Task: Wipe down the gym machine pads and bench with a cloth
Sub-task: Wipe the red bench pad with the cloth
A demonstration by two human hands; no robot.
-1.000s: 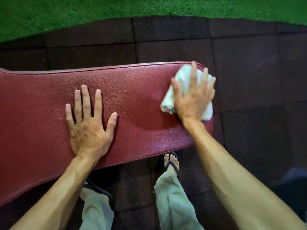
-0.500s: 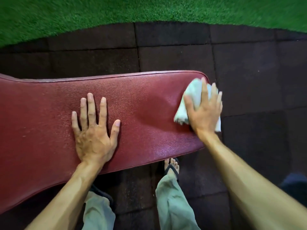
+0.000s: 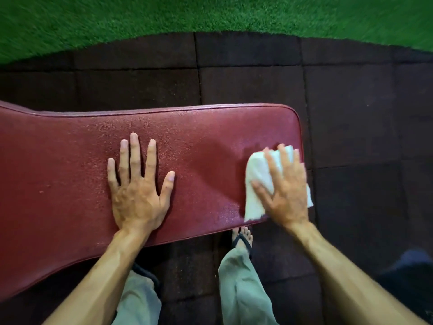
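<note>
Hidden or cut off: the red padded tabletop (image 3: 70,184) runs out of view at the left, so its full length cannot be seen. Nothing of its frame or legs shows. Part of the white cloth (image 3: 256,184) lies under my right hand (image 3: 284,191), and one corner pokes out past the tabletop's right end. My left foot is covered by the tabletop; only a dark sandal strap shows beside the trouser leg. A dark bluish shape at the lower right edge is too dim to identify.

Count: one tabletop, one cloth, two hands, two forearms, two grey-green trouser legs (image 3: 243,289), one visible foot in a sandal (image 3: 242,238).

Left hand (image 3: 138,191): palm flat on the tabletop near its middle, grip spread, all five fingers straight and fanned, holding nothing.

Right hand: on top of the cloth at the tabletop's right end, near the front edge. Grip spread over the cloth, fingers extended and pressing it down, thumb lying across the cloth's left part. The fingertips look slightly blurred.

The cloth is bunched, touching the tabletop. The surface just left of it has a wet-looking sheen.

Floor: dark rubber tiles (image 3: 351,113) under and around the tabletop; green turf (image 3: 210,12) beyond them at the top.
</note>
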